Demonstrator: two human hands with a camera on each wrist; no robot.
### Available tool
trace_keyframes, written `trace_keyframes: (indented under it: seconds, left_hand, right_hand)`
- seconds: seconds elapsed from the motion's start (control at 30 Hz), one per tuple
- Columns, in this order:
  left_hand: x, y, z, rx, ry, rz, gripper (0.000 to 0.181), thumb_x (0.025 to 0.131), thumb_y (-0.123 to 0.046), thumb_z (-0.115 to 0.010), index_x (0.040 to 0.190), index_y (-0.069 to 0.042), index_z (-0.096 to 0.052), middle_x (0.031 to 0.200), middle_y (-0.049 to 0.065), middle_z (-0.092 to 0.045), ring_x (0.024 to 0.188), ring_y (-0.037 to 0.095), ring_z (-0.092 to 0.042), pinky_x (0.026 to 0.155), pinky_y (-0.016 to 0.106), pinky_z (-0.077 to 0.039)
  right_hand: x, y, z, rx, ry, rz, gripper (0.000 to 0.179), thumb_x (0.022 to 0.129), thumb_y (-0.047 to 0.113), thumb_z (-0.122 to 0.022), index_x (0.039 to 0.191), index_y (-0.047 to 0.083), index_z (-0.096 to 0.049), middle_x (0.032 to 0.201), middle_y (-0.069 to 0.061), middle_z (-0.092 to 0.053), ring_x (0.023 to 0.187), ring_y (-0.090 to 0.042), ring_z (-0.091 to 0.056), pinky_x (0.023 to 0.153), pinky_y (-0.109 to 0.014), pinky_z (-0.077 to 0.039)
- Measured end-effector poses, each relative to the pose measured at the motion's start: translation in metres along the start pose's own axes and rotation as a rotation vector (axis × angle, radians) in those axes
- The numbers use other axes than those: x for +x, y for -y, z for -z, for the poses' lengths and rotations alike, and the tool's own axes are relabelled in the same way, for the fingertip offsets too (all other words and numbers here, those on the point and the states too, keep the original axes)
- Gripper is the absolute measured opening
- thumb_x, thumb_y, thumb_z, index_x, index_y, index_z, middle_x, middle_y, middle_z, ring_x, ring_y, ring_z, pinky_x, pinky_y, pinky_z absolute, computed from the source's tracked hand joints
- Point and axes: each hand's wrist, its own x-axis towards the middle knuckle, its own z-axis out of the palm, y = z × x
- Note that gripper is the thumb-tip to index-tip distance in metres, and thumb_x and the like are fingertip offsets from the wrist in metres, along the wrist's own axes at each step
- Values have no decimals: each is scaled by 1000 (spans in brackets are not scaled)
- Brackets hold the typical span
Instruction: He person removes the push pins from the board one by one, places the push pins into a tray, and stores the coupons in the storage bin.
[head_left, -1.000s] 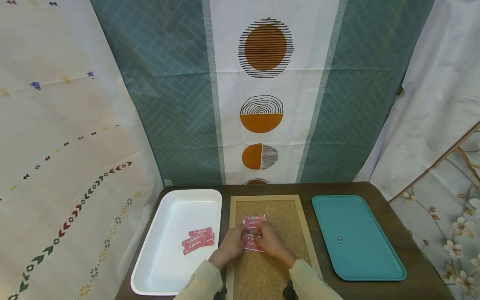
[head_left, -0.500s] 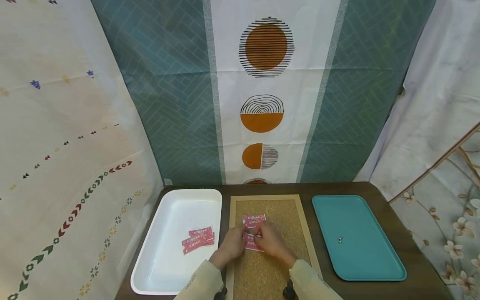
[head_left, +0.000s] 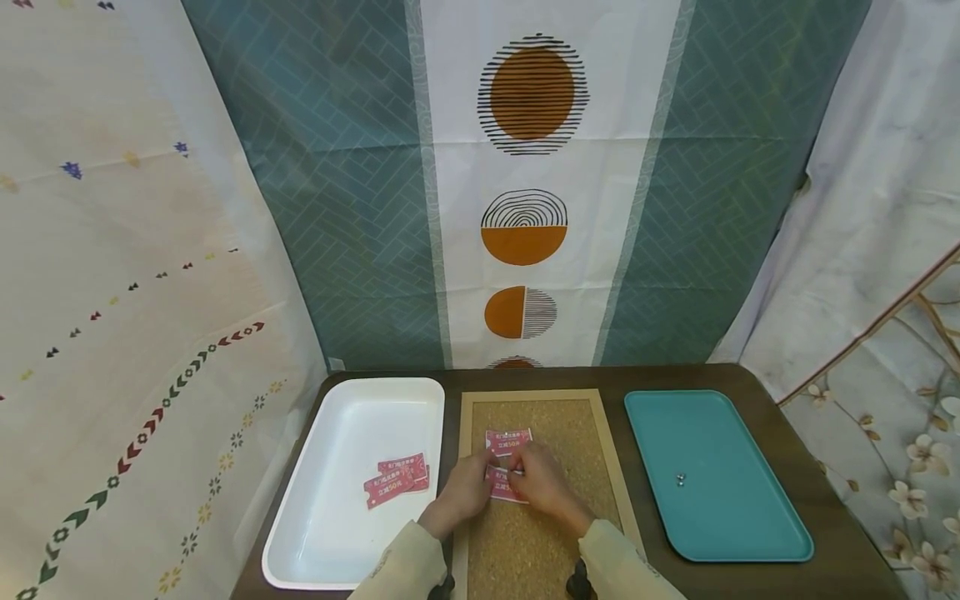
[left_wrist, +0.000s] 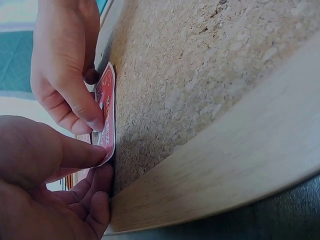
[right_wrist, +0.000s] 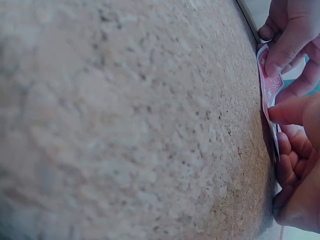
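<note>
In the head view, a red paper coupon (head_left: 504, 487) lies over the cork board (head_left: 555, 533), partly covered by both hands. My left hand (head_left: 467, 485) pinches its left end; in the left wrist view the left thumb (left_wrist: 92, 154) lies on the coupon (left_wrist: 109, 112). From the other side my right hand (head_left: 546, 485) pinches the coupon's upper edge, and its fingertips nearly meet the left ones. In the right wrist view the coupon (right_wrist: 269, 82) bends slightly between the hands. Whether a pin sits under the fingers is hidden. Just above is a second red coupon (head_left: 508, 439), flat on the cork.
A white tray (head_left: 330, 500) on the left holds several red coupons (head_left: 393, 482). On the right stands a teal tray (head_left: 735, 492) with small shiny metal pieces (head_left: 680, 480). A pale wooden frame (head_left: 617, 475) borders the board on the dark table (head_left: 540, 377).
</note>
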Motion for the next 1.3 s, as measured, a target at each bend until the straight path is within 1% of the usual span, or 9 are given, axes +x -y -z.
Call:
trace_keyframes:
  seconds: [0.1,0.23,0.33,0.5,0.77,0.87,1.1,1.23,1.3]
  left_hand:
    - [0,0,0,-4,0,-5,22,97,0,-69,118,-3,-67,95,7,-68,80,16,-61,69,34,-54]
    - [0,1,-1,13,-15,-22,22,96,0,-69,118,-3,-67,94,7,-68,79,16,-60,68,33,-54]
    - [-1,1,-1,20,-22,-31,22,95,1,-69,117,-2,-68,94,7,-68,79,16,-60,68,32,-54]
    - [-4,-2,0,18,-27,-26,22,94,3,-69,116,-2,-68,94,8,-68,79,16,-60,68,33,-53]
    - [-5,-3,0,-3,-21,-10,22,97,2,-66,118,-2,-67,93,7,-67,79,16,-60,66,32,-52]
    - [-5,-3,0,-1,-19,-7,22,97,2,-65,118,-3,-67,95,7,-68,79,15,-60,66,30,-52]
    - [-4,-1,-1,15,-40,-41,22,95,4,-66,116,-1,-67,93,8,-67,77,15,-59,64,30,-51]
    - [-3,2,-2,24,-38,-50,23,95,3,-67,117,-2,-67,94,7,-67,78,14,-59,66,30,-51]
    - [-3,3,-2,18,-37,-56,23,95,2,-67,117,-2,-67,94,7,-67,79,14,-59,66,30,-51]
  right_hand:
    - [0,0,0,6,-8,7,14,95,14,-78,94,16,-65,90,4,-54,88,-16,-47,73,-30,-41]
    - [-1,1,0,15,-14,10,14,95,15,-78,93,17,-64,89,4,-54,88,-16,-47,73,-29,-40]
    - [-1,1,0,24,-17,9,15,95,14,-78,96,17,-64,90,4,-54,88,-16,-47,72,-29,-41]
    - [-3,0,-1,31,-24,17,16,95,14,-78,101,17,-64,91,5,-55,88,-15,-48,73,-29,-42]
    - [-2,1,0,9,-43,79,13,93,13,-80,91,18,-68,90,5,-57,87,-14,-49,76,-32,-42]
    - [-3,2,2,7,-37,77,13,93,12,-79,90,19,-69,91,5,-57,87,-14,-49,77,-32,-41]
    - [-1,1,6,-14,-35,100,9,94,12,-80,94,18,-73,93,6,-59,89,-13,-52,81,-34,-46]
    - [-2,1,9,-14,-14,100,7,96,14,-78,96,19,-74,95,7,-59,89,-12,-52,82,-33,-47]
    - [-4,0,10,-16,-10,115,7,96,14,-78,96,19,-73,95,7,-59,88,-12,-53,80,-34,-47]
